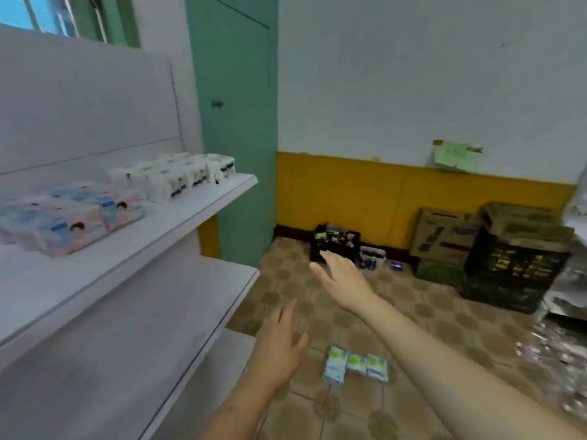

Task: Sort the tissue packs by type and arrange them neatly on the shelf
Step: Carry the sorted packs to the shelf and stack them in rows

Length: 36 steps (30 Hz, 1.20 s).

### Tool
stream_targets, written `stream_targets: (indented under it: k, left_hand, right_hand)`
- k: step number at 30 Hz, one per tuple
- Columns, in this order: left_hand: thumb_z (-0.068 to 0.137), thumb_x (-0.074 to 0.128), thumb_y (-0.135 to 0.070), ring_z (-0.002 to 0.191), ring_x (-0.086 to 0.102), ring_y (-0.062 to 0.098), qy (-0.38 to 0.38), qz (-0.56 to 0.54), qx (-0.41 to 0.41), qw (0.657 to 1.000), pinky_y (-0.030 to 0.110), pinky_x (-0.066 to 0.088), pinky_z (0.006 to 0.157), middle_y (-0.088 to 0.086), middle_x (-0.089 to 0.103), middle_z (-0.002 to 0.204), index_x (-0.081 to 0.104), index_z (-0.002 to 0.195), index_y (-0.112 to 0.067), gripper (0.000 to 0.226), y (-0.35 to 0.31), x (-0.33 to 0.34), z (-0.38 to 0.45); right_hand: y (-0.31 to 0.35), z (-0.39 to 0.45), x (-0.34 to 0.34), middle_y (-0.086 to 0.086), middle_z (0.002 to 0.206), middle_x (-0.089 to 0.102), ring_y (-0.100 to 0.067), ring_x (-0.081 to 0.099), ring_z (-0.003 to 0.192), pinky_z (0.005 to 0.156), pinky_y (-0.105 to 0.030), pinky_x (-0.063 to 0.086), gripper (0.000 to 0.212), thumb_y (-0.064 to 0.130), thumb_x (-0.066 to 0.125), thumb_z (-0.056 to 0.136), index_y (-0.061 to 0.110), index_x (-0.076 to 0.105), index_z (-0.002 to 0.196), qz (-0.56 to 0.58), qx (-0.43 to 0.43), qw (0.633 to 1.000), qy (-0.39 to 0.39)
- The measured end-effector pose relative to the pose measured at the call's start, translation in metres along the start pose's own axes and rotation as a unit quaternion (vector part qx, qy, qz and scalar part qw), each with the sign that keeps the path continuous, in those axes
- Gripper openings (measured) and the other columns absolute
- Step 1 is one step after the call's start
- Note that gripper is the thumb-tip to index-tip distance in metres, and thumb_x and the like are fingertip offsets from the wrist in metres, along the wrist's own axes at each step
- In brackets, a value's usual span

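A white shelf unit (197, 214) fills the left side. On its upper board lie pink-and-blue tissue packs (73, 217) at the left and white tissue packs with dark print (178, 176) further back near the board's end. Three green-and-white tissue packs (355, 365) lie side by side on the tiled floor. My left hand (281, 347) hovers open and empty above the floor, just left of those packs. My right hand (341, 277) is stretched forward, fingers spread, holding nothing, well above and beyond the floor packs.
A lower shelf board (178, 312) juts out under the upper one. A green door (235, 122) stands behind the shelf. Against the yellow-banded wall sit a black crate of small items (336, 242), cardboard boxes (444, 239) and a dark crate (514, 268). Shiny wrapped goods (559, 360) crowd the right edge.
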State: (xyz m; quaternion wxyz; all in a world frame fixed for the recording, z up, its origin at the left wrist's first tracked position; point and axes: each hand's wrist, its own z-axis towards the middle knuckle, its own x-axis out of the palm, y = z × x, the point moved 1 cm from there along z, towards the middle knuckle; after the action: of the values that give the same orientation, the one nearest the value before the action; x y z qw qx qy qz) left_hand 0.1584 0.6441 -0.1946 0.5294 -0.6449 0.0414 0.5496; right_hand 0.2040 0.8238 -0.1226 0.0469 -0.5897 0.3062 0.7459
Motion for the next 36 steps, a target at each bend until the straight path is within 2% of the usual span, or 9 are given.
stream_targets:
  k: [5,8,14,17,22,29,36]
  left_hand:
    - [0.096,0.051,-0.04,0.136,0.039,0.017,0.073,0.016,0.042,0.996,0.03,0.034,0.112,-0.002,0.039,0.149,0.031,0.151,-0.023,0.061,-0.039,0.075,0.062]
    - [0.097,0.05,-0.036,0.133,0.042,0.016,0.133,0.015,0.042,0.99,0.022,0.033,0.101,-0.002,0.039,0.15,0.032,0.151,-0.021,0.059,-0.056,0.129,0.107]
    - [0.098,0.046,-0.044,0.128,0.047,0.023,0.224,0.052,-0.013,0.973,0.033,0.041,0.103,0.002,0.043,0.148,0.032,0.151,-0.023,0.059,-0.048,0.23,0.167]
    - [0.096,0.042,-0.048,0.127,0.048,0.025,0.264,0.064,-0.034,0.962,0.037,0.044,0.103,0.005,0.041,0.15,0.028,0.153,-0.024,0.063,-0.036,0.259,0.191]
    - [0.096,0.045,-0.046,0.125,0.049,0.027,0.281,0.071,-0.067,0.955,0.039,0.045,0.101,0.008,0.043,0.147,0.031,0.151,-0.023,0.061,-0.013,0.29,0.257]
    - [0.095,0.042,-0.044,0.113,0.052,0.031,0.33,0.091,-0.095,0.935,0.043,0.047,0.094,0.011,0.052,0.13,0.042,0.139,-0.019,0.051,0.062,0.328,0.354]
    - [0.101,0.04,-0.041,0.124,0.046,0.03,0.392,0.122,-0.126,0.903,0.038,0.043,0.099,0.011,0.045,0.138,0.032,0.15,-0.015,0.056,0.151,0.364,0.426]
  right_hand:
    - [-0.116,0.009,-0.006,-0.001,0.158,0.031,-0.022,0.027,0.146,0.119,-0.042,0.024,0.078,0.071,0.02,0.095,0.021,0.027,0.154,0.016,0.089,0.996,0.002]
    - [-0.184,0.023,-0.003,-0.005,0.155,0.036,-0.025,0.032,0.143,0.115,-0.042,0.029,0.079,0.071,0.021,0.095,0.019,0.026,0.154,0.028,0.152,0.988,0.006]
    - [-0.29,0.049,0.021,-0.013,0.156,0.032,-0.03,0.033,0.141,0.11,-0.039,0.032,0.074,0.061,0.029,0.099,0.013,0.02,0.155,0.058,0.242,0.968,0.033]
    - [-0.323,0.071,0.036,-0.013,0.158,0.029,-0.031,0.034,0.141,0.109,-0.037,0.033,0.073,0.057,0.029,0.101,0.011,0.018,0.155,0.069,0.292,0.952,0.053]
    - [-0.369,0.113,0.073,-0.015,0.159,0.025,-0.033,0.025,0.145,0.116,-0.042,0.023,0.065,0.049,0.033,0.102,0.01,0.022,0.154,0.088,0.344,0.929,0.1]
    - [-0.4,0.186,0.142,-0.014,0.156,0.03,-0.033,0.039,0.135,0.104,-0.038,0.037,0.069,0.056,0.026,0.101,0.015,0.014,0.156,-0.007,0.36,0.916,0.176]
    - [-0.432,0.247,0.224,-0.014,0.154,0.034,-0.031,0.038,0.137,0.109,-0.039,0.034,0.067,0.053,0.034,0.1,0.015,0.022,0.155,0.013,0.386,0.896,0.221]
